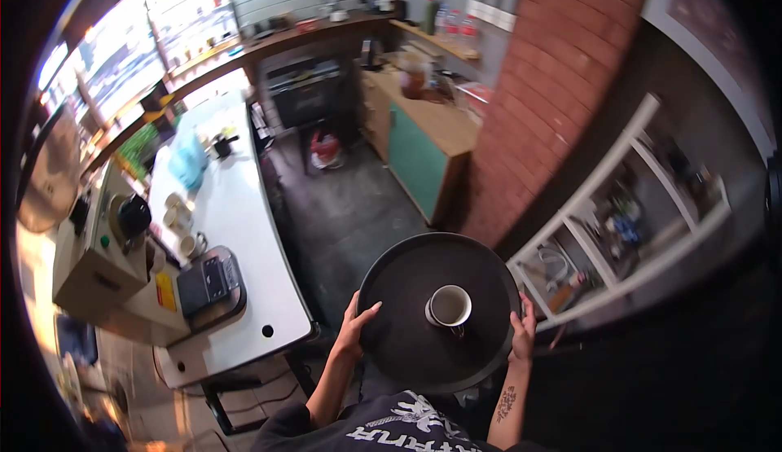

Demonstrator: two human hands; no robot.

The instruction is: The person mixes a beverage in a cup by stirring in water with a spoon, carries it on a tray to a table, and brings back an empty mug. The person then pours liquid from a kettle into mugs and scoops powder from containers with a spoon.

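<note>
A round black serving tray (399, 289) is held level in front of my body, one hand at each side. On the left, my left hand (353, 326) grips the rim, its thumb lying on top and its fingers mostly hidden underneath. Opposite it, my right hand (522, 329) clasps the right rim in the same way. A white cup (450, 306) stands upright on the tray, a little right of its middle, its handle pointing toward me. The cup looks empty inside. Neither hand touches it.
To the left runs a white table (244, 240) bearing mugs (192, 245), a black scale (208, 281) and a blue plastic bag (188, 161). A green-doored cabinet (415, 159) and brick pillar (546, 94) stand ahead. A white-framed shelf (603, 265) is at right. Dark floor (334, 199) lies between.
</note>
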